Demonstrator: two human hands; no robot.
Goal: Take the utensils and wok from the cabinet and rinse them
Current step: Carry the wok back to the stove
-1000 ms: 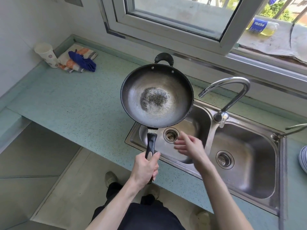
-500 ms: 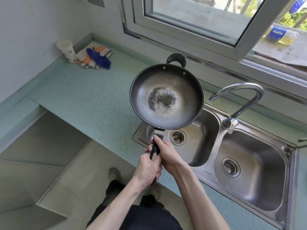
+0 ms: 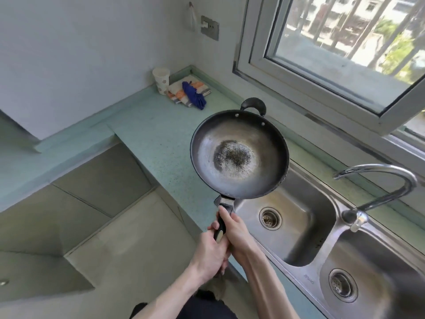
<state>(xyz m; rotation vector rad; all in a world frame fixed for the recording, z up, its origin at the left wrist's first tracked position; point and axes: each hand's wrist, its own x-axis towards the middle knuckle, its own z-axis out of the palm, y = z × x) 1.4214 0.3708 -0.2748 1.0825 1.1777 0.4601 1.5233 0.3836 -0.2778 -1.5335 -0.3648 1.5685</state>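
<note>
My wok (image 3: 239,153): dark worn metal, rough scorched centre, black plastic handle (image 3: 220,225). Sink (image 3: 305,229), tap (image 3: 388,180): shiny steel. Counter (image 3: 158,139): matt speckled. Paper cup (image 3: 161,80), cloth rags (image 3: 188,93).

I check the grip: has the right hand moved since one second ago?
Yes. The right hand has left its place over the left sink basin and now grips the wok handle, just above the left hand.
</note>
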